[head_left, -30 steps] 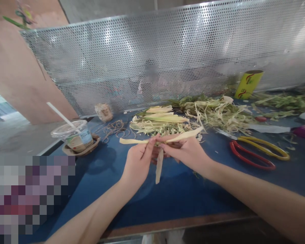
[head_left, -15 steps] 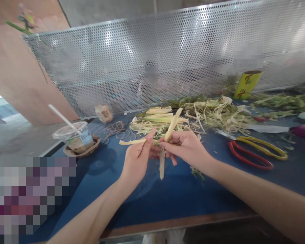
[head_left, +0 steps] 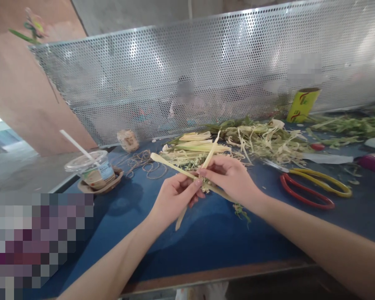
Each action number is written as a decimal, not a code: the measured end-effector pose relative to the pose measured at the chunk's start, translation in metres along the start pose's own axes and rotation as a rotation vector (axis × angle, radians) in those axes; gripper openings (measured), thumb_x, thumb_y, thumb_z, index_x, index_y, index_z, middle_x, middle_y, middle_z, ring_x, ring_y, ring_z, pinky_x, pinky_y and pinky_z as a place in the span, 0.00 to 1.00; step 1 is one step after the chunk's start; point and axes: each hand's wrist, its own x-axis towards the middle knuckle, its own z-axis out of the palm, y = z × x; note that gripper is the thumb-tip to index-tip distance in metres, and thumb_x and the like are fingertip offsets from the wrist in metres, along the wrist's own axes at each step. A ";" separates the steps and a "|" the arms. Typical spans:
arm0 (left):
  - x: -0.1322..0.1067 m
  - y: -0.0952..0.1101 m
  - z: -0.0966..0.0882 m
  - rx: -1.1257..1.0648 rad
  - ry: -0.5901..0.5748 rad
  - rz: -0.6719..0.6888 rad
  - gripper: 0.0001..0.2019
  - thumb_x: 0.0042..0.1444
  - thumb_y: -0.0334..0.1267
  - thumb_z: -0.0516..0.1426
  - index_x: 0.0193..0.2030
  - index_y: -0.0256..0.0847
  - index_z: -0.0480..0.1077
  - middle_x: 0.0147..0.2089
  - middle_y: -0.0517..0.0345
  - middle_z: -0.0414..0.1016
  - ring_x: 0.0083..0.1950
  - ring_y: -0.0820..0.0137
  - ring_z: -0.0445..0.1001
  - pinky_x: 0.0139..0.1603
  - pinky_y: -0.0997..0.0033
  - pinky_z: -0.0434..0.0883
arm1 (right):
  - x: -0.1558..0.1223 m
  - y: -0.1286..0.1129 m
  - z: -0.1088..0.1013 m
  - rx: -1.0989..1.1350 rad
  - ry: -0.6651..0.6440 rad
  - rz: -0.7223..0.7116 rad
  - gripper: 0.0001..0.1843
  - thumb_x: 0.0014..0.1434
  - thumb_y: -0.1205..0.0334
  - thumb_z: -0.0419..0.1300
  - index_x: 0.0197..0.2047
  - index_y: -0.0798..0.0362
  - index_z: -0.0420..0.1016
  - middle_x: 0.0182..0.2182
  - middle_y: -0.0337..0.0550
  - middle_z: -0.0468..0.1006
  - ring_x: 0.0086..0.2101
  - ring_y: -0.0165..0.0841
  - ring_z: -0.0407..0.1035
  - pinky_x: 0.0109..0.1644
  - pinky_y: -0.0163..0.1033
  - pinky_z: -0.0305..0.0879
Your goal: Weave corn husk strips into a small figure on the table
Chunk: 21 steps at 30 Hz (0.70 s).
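Both hands meet over the near middle of the blue table, pinching pale yellow-green leaf strips [head_left: 171, 166] that cross between the fingertips. My left hand [head_left: 176, 193] is closed on them, with one strip pointing up and left and a tail hanging below. My right hand [head_left: 223, 173] pinches the crossing from the other side; another strip rises from it up and right. Where the strips cross, fingers partly hide them. Just beyond lies a pile of similar pale strips [head_left: 203, 146]. Small green sprigs [head_left: 242, 213] lie under my right wrist.
Scissors with red and yellow handles [head_left: 309, 189] lie at right, near a purple-handled knife [head_left: 329, 158]. Shredded leaves [head_left: 268, 139] heap behind. At left stand a lidded cup with a straw [head_left: 95, 168] and loose twine [head_left: 146, 163]. A perforated metal screen [head_left: 162, 83] closes off the back.
The strips have turned in my fingers: the left one now slants upward, and the hanging tail has swung left. My left thumb has come down onto the crossing.
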 end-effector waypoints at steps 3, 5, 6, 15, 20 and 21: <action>0.001 -0.001 0.001 0.005 0.012 0.015 0.13 0.50 0.45 0.56 0.36 0.36 0.68 0.18 0.63 0.66 0.18 0.78 0.62 0.19 0.79 0.61 | -0.001 0.001 0.003 0.076 -0.037 0.079 0.13 0.51 0.54 0.59 0.24 0.54 0.63 0.18 0.34 0.65 0.20 0.25 0.60 0.24 0.33 0.57; 0.001 0.000 0.002 -0.009 0.022 0.032 0.12 0.51 0.44 0.56 0.35 0.36 0.68 0.18 0.64 0.64 0.19 0.78 0.61 0.20 0.79 0.60 | -0.002 -0.001 0.003 0.109 -0.056 0.097 0.13 0.51 0.54 0.59 0.25 0.54 0.63 0.16 0.32 0.63 0.18 0.24 0.57 0.22 0.32 0.55; 0.001 0.000 0.002 -0.027 0.026 0.048 0.11 0.51 0.43 0.55 0.34 0.37 0.68 0.18 0.65 0.63 0.20 0.78 0.61 0.21 0.79 0.60 | -0.002 -0.002 0.002 0.126 -0.063 0.098 0.12 0.51 0.55 0.59 0.25 0.54 0.63 0.16 0.32 0.62 0.18 0.24 0.57 0.21 0.32 0.55; -0.005 0.001 0.003 0.013 0.015 0.091 0.08 0.54 0.41 0.53 0.32 0.38 0.67 0.21 0.65 0.60 0.23 0.79 0.60 0.24 0.79 0.60 | 0.002 -0.006 -0.006 0.139 -0.068 0.095 0.14 0.53 0.53 0.57 0.25 0.55 0.64 0.16 0.32 0.62 0.17 0.22 0.57 0.22 0.30 0.54; -0.004 0.003 -0.002 0.061 0.060 0.038 0.08 0.48 0.40 0.58 0.31 0.37 0.66 0.23 0.65 0.64 0.20 0.80 0.61 0.21 0.80 0.59 | 0.006 -0.002 -0.017 -0.164 -0.386 0.080 0.15 0.55 0.51 0.54 0.28 0.55 0.67 0.22 0.37 0.68 0.22 0.25 0.61 0.25 0.31 0.56; -0.003 0.003 -0.004 0.086 0.071 0.037 0.08 0.48 0.40 0.58 0.29 0.37 0.66 0.23 0.64 0.65 0.20 0.81 0.60 0.20 0.80 0.59 | 0.005 -0.001 -0.018 -0.224 -0.471 0.078 0.15 0.54 0.51 0.54 0.27 0.55 0.68 0.21 0.37 0.68 0.22 0.25 0.61 0.25 0.30 0.55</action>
